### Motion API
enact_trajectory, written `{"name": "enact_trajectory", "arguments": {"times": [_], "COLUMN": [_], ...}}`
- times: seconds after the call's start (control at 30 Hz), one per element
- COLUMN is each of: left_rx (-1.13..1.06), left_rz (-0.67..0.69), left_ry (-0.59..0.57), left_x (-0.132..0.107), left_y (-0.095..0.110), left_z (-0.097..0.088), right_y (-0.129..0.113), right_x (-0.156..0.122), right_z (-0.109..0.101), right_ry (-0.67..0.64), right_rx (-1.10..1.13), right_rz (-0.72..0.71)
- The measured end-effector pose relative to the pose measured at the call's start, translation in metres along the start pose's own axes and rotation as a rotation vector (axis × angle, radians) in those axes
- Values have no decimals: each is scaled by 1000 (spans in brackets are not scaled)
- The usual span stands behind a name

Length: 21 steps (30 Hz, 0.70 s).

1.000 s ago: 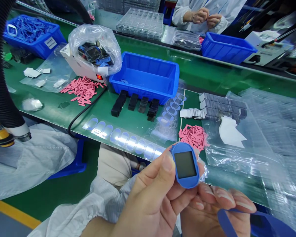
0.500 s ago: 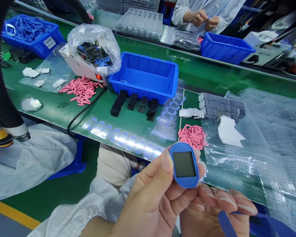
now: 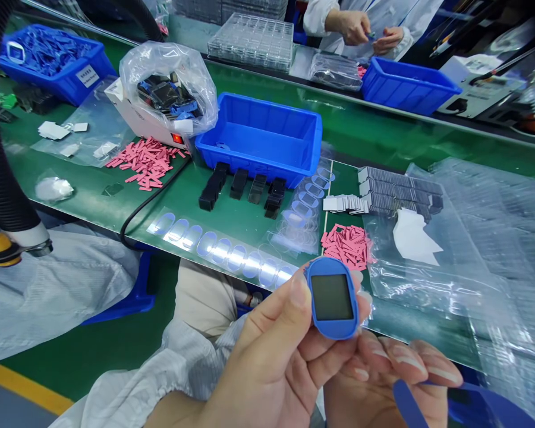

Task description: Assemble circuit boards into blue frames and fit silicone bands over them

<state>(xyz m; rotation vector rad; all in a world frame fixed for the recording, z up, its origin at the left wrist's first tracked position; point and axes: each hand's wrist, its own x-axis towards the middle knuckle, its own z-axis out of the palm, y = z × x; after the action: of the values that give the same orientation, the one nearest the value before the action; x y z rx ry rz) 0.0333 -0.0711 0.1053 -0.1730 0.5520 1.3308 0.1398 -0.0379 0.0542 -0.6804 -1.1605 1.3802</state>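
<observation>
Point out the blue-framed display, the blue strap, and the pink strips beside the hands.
Blue-framed display (image 3: 332,298): head view, on its dark screen.
Blue strap (image 3: 408,405): head view, on the strap's looped part below the fingers.
Pink strips (image 3: 345,246): head view, on the middle of the pile.

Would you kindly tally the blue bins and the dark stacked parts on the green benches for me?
Blue plastic bins: 3
Dark stacked parts: 4
Total: 7

A blue plastic bin (image 3: 261,128) stands behind four black blocks (image 3: 238,183); pink strips (image 3: 348,246), possibly foam, lie further right.
</observation>
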Motion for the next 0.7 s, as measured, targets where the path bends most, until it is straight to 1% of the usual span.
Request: {"name": "enact_trajectory", "arguments": {"times": [0.1, 0.27, 0.33, 0.43, 0.53, 0.63, 0.7], "left_rx": [-7, -22, -29, -41, -65, -72, -75], "left_rz": [9, 15, 12, 8, 11, 12, 6], "left_ry": [9, 2, 1, -12, -19, -31, -33], "left_x": [0, -2, -1, 0, 0, -1, -2], "left_y": [0, 2, 1, 0, 0, 1, 1], "left_z": [0, 1, 1, 1, 1, 1, 1], "right_y": [0, 0, -1, 0, 3, 8, 12], "right_x": [-2, -3, -4, -5, -9, -14, -19], "right_z": [0, -2, -1, -1, -2, -7, -11], "right_ry": [20, 22, 18, 19, 23, 80, 129], "right_rx": [21, 52, 40, 23, 8, -41, -136], "right_rz": [32, 39, 33, -21, -27, -14, -17]}}
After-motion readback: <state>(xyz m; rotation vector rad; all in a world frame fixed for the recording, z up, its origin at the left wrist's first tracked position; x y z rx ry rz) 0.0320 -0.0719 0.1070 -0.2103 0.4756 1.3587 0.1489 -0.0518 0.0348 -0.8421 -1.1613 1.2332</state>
